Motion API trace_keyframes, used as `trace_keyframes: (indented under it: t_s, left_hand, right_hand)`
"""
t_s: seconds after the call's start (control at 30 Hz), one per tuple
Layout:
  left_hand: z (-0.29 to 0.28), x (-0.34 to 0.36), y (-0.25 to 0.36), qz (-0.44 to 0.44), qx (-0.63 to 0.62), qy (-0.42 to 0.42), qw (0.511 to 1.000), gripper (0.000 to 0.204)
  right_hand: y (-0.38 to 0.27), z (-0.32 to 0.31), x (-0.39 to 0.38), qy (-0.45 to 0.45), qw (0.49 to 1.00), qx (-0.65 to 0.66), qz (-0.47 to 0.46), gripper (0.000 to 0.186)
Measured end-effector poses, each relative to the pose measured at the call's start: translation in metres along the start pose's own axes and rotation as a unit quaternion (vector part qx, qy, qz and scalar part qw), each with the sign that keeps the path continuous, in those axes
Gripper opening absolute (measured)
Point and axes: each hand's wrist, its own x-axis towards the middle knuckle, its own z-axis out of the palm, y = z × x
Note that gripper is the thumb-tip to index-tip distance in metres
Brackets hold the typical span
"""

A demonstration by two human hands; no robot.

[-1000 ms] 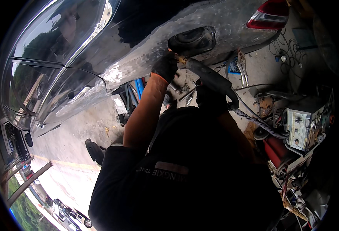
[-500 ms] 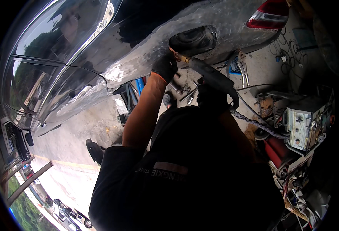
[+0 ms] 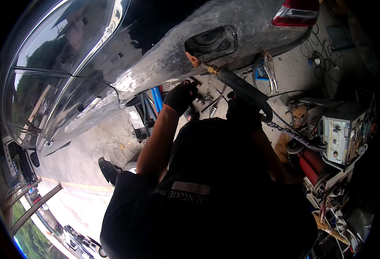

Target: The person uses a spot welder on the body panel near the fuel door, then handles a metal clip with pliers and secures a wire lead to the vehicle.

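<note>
A black torch-like gun with a brass collar (image 3: pixel 237 86) is gripped in my right hand (image 3: pixel 241 110), gloved in black and deep in shadow. The gun's tip meets a copper-coloured piece (image 3: pixel 193 59) at the lower left rim of the dark oval recess (image 3: pixel 211 43) in the car's side. Below that piece, apart from the gun, is my black-gloved left hand (image 3: pixel 181 97). Its fingers are curled, and whatever they may hold is hidden. The car's panel (image 3: pixel 164 60) is sanded to bare grey metal with scattered marks around the recess.
Locking pliers (image 3: pixel 269 71) stand near a blue tray (image 3: pixel 261 73) beneath the car. A wrapped cable (image 3: pixel 293 139) runs from the gun toward a boxy machine (image 3: pixel 337 138) at right. Loose cables (image 3: pixel 324 52), tools and a coil spring (image 3: pixel 213 111) lie on the floor.
My left hand has drawn back from the gun's tip, down and slightly left. The copper-coloured piece at the recess rim now shows fully. My right hand still holds the gun.
</note>
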Motion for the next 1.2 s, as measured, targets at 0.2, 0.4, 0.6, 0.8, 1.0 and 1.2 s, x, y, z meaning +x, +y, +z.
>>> trace_keyframes:
  t_s: [0.2, 0.4, 0.6, 0.8, 1.0, 1.2]
  left_hand:
    - [-0.006, 0.016, -0.003, 0.086, 0.149, 0.074, 0.982, 0.043]
    - [-0.014, 0.009, 0.009, -0.046, 0.134, 0.092, 0.986, 0.026]
    - [0.007, 0.015, -0.007, -0.021, -0.333, 0.092, 0.938, 0.012]
    - [0.031, 0.012, -0.008, 0.088, 0.016, 0.089, 0.992, 0.009]
    - [0.061, -0.011, 0.023, 0.182, 0.297, 0.08, 0.934, 0.005]
    - [0.176, -0.088, 0.061, -0.083, 0.285, -0.029, 0.954, 0.011]
  right_hand:
    - [-0.011, 0.0, -0.002, 0.061, 0.96, -0.205, -0.18, 0.021]
    - [-0.017, -0.003, -0.011, 0.016, 0.993, -0.069, -0.091, 0.016]
    - [-0.006, -0.002, -0.016, 0.087, 0.948, -0.22, -0.212, 0.016]
    - [-0.012, -0.017, -0.03, 0.029, 0.987, -0.118, -0.108, 0.018]
    - [0.003, -0.04, -0.055, 0.008, 1.0, -0.016, 0.008, 0.017]
    - [0.116, -0.057, -0.11, -0.093, 0.944, -0.271, -0.162, 0.026]
